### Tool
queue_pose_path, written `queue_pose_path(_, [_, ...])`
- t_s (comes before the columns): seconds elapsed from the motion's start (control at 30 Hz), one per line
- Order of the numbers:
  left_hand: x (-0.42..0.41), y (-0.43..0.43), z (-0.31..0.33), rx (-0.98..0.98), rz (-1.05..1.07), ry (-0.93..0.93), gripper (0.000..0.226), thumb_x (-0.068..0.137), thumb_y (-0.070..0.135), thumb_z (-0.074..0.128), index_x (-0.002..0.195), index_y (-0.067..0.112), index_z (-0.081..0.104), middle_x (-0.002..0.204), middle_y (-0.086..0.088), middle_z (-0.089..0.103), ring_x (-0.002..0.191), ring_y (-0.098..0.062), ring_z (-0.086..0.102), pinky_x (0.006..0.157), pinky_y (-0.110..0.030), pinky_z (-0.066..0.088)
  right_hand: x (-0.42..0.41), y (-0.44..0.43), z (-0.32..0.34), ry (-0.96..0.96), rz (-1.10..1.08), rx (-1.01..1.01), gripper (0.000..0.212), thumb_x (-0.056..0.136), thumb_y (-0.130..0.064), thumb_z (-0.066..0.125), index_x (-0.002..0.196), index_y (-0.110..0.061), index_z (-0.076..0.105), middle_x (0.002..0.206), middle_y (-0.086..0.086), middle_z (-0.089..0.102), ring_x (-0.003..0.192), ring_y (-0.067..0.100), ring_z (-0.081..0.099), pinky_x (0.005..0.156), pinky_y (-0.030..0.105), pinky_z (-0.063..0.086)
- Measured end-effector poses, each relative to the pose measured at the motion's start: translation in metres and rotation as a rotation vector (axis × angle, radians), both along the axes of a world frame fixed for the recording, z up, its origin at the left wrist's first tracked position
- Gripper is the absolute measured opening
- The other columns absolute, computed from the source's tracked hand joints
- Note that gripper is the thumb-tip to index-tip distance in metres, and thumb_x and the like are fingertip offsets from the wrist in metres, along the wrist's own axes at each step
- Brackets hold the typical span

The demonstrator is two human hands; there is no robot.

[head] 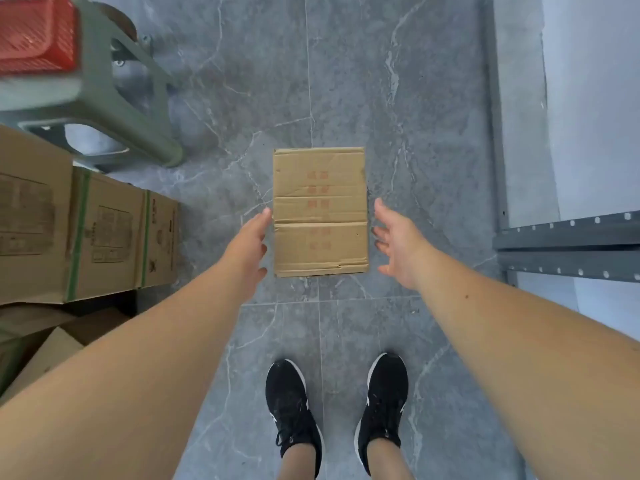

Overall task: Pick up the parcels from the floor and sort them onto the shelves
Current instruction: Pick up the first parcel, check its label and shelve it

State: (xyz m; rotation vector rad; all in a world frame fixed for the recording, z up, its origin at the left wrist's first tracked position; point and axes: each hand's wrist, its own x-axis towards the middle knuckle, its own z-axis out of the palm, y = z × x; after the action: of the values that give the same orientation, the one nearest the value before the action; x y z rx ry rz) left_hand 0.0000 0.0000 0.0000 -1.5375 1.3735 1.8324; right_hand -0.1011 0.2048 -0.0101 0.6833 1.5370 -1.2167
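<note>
A flat brown cardboard parcel (320,211) with faded red print lies on the grey marbled floor in front of my feet. My left hand (248,244) is at its left edge, fingertips touching or nearly touching the side, fingers apart and holding nothing. My right hand (398,245) hovers just off its right edge, fingers spread, a small gap between it and the cardboard. A grey metal shelf (568,233) with a perforated frame stands at the right.
Large cardboard boxes (86,230) with green tape are stacked on the left. Behind them is a green plastic stool (138,98) carrying a red mesh basket (36,32). My black shoes (294,410) stand just behind the parcel.
</note>
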Motion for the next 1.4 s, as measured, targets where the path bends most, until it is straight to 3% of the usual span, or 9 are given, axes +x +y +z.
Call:
queue_pose_path(0.2, [0.008,-0.007,-0.039,0.010,-0.009,-0.007,0.076,0.105,0.062,0.052,0.169,0.029,0.028,0.178,0.001,0.026,0.163,-0.024,0.026,0.130,-0.058,0.025,0.000,-0.005,-0.033,0.001,-0.011,-0.009,0.072,0.099,-0.072,0.051,0.162,-0.038,0.042,0.173,-0.004,0.039,0.161,0.021,0.030,0.130,0.064,0.022])
queue_pose_path(0.37, [0.013,-0.010,-0.067,0.014,-0.012,0.013,0.072,0.102,0.065,0.055,0.164,0.034,0.037,0.174,0.004,0.035,0.159,-0.023,0.034,0.129,-0.058,0.028,0.001,-0.008,-0.049,0.021,-0.022,-0.027,0.045,0.103,-0.065,0.051,0.132,-0.034,0.068,0.135,-0.004,0.071,0.121,0.016,0.063,0.108,0.052,0.052])
queue_pose_path(0.57, [0.013,-0.012,-0.085,0.040,-0.031,0.035,0.104,0.060,0.081,0.066,0.155,0.042,0.052,0.162,0.007,0.052,0.151,-0.022,0.047,0.125,-0.057,0.036,0.000,-0.011,-0.057,0.051,-0.013,-0.032,0.050,0.105,-0.063,0.049,0.139,-0.031,0.067,0.130,-0.003,0.073,0.111,0.017,0.067,0.111,0.056,0.051])
queue_pose_path(0.83, [0.005,-0.009,-0.077,0.034,-0.040,-0.014,0.075,0.085,0.071,0.065,0.150,0.033,0.059,0.150,0.003,0.064,0.139,-0.024,0.059,0.120,-0.052,0.044,0.001,-0.020,-0.052,0.135,-0.024,-0.060,0.066,0.102,-0.062,0.056,0.157,-0.026,0.049,0.150,0.000,0.063,0.119,0.017,0.066,0.108,0.045,0.052])
queue_pose_path(0.93, [0.002,-0.010,-0.074,0.026,-0.064,-0.004,0.066,0.094,0.066,0.063,0.150,0.031,0.057,0.150,0.004,0.063,0.138,-0.022,0.058,0.122,-0.050,0.042,0.003,-0.018,-0.065,0.190,-0.029,-0.053,0.106,0.070,-0.081,0.069,0.159,-0.030,0.048,0.157,-0.002,0.060,0.142,0.025,0.058,0.124,0.054,0.040])
queue_pose_path(1.0, [0.001,-0.011,-0.071,0.033,-0.074,0.005,0.064,0.098,0.063,0.061,0.152,0.030,0.056,0.149,0.004,0.063,0.137,-0.020,0.058,0.121,-0.047,0.042,0.004,-0.019,-0.071,0.213,-0.026,-0.063,0.114,0.061,-0.081,0.069,0.160,-0.029,0.046,0.157,-0.003,0.060,0.144,0.026,0.057,0.125,0.055,0.038])
queue_pose_path(1.23, [-0.004,-0.009,-0.056,0.046,-0.087,0.049,0.055,0.104,0.059,0.054,0.153,0.035,0.054,0.144,0.004,0.067,0.126,-0.018,0.065,0.107,-0.042,0.048,-0.001,-0.028,-0.056,0.251,-0.081,-0.041,0.099,0.075,-0.070,0.073,0.154,-0.016,0.051,0.151,0.000,0.061,0.139,0.027,0.058,0.123,0.053,0.042])
queue_pose_path(1.3, [-0.001,-0.012,-0.052,0.048,-0.101,0.048,0.053,0.104,0.060,0.054,0.151,0.036,0.055,0.142,0.005,0.067,0.125,-0.017,0.065,0.106,-0.041,0.048,-0.004,-0.030,-0.051,0.256,-0.107,0.005,0.069,0.090,-0.057,0.072,0.140,-0.011,0.063,0.133,0.002,0.070,0.119,0.022,0.066,0.114,0.047,0.050])
queue_pose_path(1.4, [0.006,-0.018,-0.047,0.034,-0.104,0.048,0.056,0.103,0.062,0.055,0.152,0.036,0.054,0.145,0.006,0.066,0.132,-0.019,0.061,0.116,-0.047,0.046,-0.010,-0.023,-0.054,0.271,-0.100,0.018,0.020,0.106,-0.038,0.062,0.102,-0.019,0.067,0.093,-0.012,0.061,0.084,0.006,0.055,0.097,0.037,0.043])
